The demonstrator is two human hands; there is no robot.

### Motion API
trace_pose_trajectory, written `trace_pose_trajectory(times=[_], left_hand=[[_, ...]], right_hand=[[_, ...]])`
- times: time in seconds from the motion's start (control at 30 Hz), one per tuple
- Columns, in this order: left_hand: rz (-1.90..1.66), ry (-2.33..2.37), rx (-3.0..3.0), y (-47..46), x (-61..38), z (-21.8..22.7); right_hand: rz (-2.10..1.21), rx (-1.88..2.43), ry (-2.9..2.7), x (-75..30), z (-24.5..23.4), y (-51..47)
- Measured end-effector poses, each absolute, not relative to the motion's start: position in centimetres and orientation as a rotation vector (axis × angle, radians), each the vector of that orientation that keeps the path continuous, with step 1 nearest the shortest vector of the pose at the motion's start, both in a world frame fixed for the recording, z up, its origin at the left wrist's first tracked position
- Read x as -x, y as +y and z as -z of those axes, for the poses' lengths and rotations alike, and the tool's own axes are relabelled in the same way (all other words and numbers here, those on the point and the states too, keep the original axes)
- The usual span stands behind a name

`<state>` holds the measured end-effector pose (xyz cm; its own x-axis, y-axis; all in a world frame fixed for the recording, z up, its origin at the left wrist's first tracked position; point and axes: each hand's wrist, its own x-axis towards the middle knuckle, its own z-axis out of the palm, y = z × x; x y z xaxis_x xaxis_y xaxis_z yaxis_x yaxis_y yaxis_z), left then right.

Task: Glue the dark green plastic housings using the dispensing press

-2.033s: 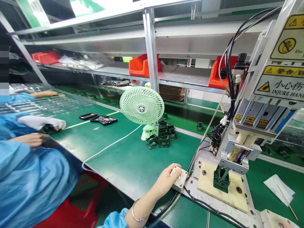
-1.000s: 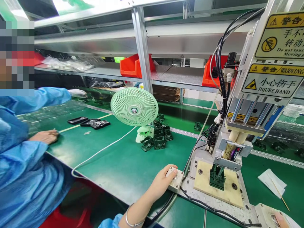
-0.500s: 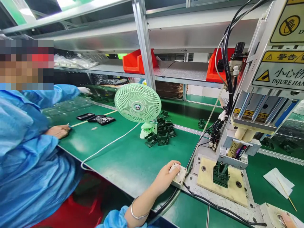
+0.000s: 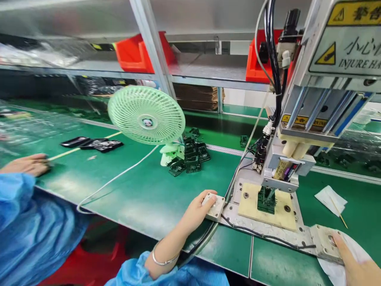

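Two-hand press step: press head (image 4: 282, 171) down on green part (image 4: 266, 201), seated in fixture block (image 4: 281, 217).
Left hand (image 4: 195, 213) draped loosely over left button box (image 4: 215, 206); right hand (image 4: 355, 265) fingertip on right button box (image 4: 324, 241), curl unclear. Next likely calls for staying clear of head.

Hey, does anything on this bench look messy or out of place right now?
Two things. The green parts are heaped loosely against the fan base, some tipped over, with one stray part lying alone further right. The fan's white cord sags over the front edge of the bench.
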<state>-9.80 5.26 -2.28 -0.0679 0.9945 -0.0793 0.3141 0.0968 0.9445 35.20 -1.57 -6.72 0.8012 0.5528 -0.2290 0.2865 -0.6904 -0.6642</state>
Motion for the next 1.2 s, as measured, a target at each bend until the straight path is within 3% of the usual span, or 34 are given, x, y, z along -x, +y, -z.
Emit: trace_pose_trajectory(times=[0.17,0.47,0.97,1.2], left_hand=[[-0.972,1.551,-1.341,5.3,9.8,1.6],[-0.927,1.659,-1.339,5.4,9.4,0.4],[-0.764,1.748,-1.318,5.0,9.1,-0.7],[-0.450,1.827,-1.490,5.9,10.3,-2.8]], right_hand=[[-0.497,2.216,-0.635,-32.9,3.9,-1.9],[-0.494,1.846,-0.585,-32.1,5.0,-1.8],[-0.430,1.936,-0.540,-31.4,4.0,-2.2],[-0.464,1.897,-0.511,-31.2,3.9,-2.4]])
